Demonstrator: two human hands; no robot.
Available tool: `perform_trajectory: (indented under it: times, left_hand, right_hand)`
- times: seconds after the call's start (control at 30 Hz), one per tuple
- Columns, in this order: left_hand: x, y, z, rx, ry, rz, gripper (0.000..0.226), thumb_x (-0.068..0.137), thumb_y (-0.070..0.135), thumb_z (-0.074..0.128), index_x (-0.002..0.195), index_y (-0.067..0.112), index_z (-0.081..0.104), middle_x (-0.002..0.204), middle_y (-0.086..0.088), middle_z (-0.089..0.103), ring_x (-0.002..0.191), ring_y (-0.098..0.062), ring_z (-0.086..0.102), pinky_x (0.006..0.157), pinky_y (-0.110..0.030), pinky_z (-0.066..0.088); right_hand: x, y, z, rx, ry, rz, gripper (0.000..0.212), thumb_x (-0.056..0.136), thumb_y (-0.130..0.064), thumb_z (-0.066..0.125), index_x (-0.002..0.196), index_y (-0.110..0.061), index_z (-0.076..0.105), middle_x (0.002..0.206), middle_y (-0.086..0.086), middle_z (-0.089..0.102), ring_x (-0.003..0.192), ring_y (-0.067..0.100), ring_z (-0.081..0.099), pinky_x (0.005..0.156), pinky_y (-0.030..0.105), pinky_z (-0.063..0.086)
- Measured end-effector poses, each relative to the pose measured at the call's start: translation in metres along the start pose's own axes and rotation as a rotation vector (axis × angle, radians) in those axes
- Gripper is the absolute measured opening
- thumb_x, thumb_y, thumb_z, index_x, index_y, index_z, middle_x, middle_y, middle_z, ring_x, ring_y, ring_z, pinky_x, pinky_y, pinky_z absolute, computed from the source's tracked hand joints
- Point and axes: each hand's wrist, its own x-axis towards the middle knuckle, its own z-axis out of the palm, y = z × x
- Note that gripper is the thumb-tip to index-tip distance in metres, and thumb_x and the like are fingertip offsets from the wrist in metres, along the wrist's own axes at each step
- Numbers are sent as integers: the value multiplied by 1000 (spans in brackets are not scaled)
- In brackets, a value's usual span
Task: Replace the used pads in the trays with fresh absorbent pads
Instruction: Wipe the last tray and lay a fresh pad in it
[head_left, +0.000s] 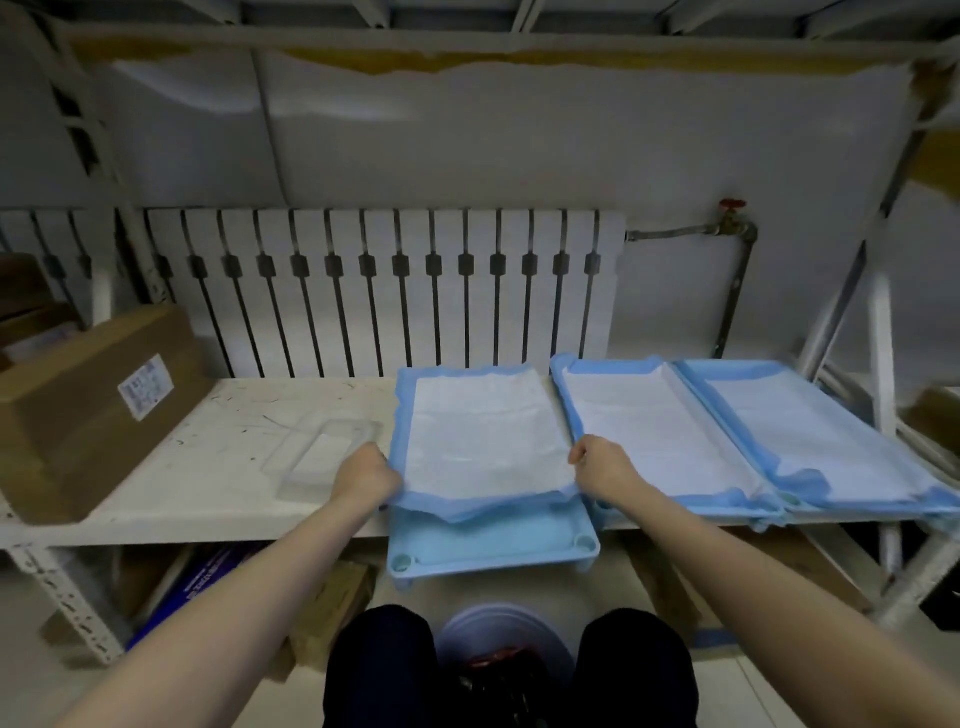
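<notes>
Over the front tray (493, 545) we pinch the pad (485, 441) between both hands, left hand (366, 475) and right hand (605, 467), fingers closed on its side edges, long axis running away from us

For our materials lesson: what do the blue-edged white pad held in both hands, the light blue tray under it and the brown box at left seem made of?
Blue-edged white pad: soft, matte absorbent paper on thin blue film, probably; it creases and drapes. Light blue tray: smooth moulded plastic, slight sheen, rounded corner sockets. Brown box: matte cardboard, with a stuck-on label.
</notes>
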Motion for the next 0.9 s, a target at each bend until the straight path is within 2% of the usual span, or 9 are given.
perform_trajectory:
  times: [0.13,0.27,0.4,0.47,0.57,0.67,0.73,0.8,0.9]
  left_hand:
    - [-14,-10,12,181,-214,-25,14,80,15,59,77,10,47,77,-6,53,82,-27,62,53,-26,40]
    - [-12,-13,19,292,-252,-3,25,79,12,57,64,14,36,66,-2,43,59,-16,46,44,-24,31]
    - [-6,-2,13,446,-457,-66,20,78,12,63,68,11,47,67,-5,56,60,-19,56,52,-24,45]
    - [2,7,7,522,-513,-69,20,80,20,66,71,11,52,67,-4,58,62,-19,58,57,-24,46]
    - [24,26,4,579,-245,99,18,81,24,61,86,14,46,81,0,51,70,-15,53,53,-25,38]
    - [56,55,20,562,-80,258,26,84,20,53,108,13,45,110,-7,48,103,-25,50,72,-30,39]
    - [86,77,40,548,-46,350,36,86,20,51,120,11,43,120,-10,44,113,-29,45,82,-34,39]
    - [119,93,65,514,-47,404,40,90,26,48,126,11,41,127,-12,43,118,-30,43,91,-37,39]
    - [166,88,104,522,-103,375,52,97,43,33,140,12,31,148,-14,28,136,-32,26,109,-43,28]
  right_hand:
    - [-15,9,14,-139,-217,2,23,85,-3,51,104,-8,63,119,9,60,106,23,57,84,26,47]
    - [-16,5,13,-163,-399,3,31,87,-8,54,112,11,58,89,20,55,70,22,50,55,26,45]
    - [-3,-4,0,-292,-614,66,14,90,-21,58,89,-6,60,72,7,51,57,20,47,48,23,41]
    - [11,-13,-9,-504,-670,85,23,90,-33,60,85,-10,59,70,4,54,55,17,48,54,26,44]
    - [40,-33,-13,-708,-414,-42,22,90,-32,55,79,-12,53,76,1,53,71,19,52,70,31,45]
    - [78,-47,10,-477,-98,-132,24,93,-19,44,115,-11,52,114,7,54,101,26,54,79,35,45]
    - [109,-53,38,-296,-40,-216,39,94,-14,43,133,-11,42,134,9,44,120,28,47,92,38,44]
    - [139,-53,67,-189,-34,-233,50,96,-15,42,144,-10,29,150,11,29,137,26,31,109,36,32]
    - [171,-42,97,-254,-41,-149,58,101,-24,36,149,-5,11,157,18,6,146,27,6,117,33,11]
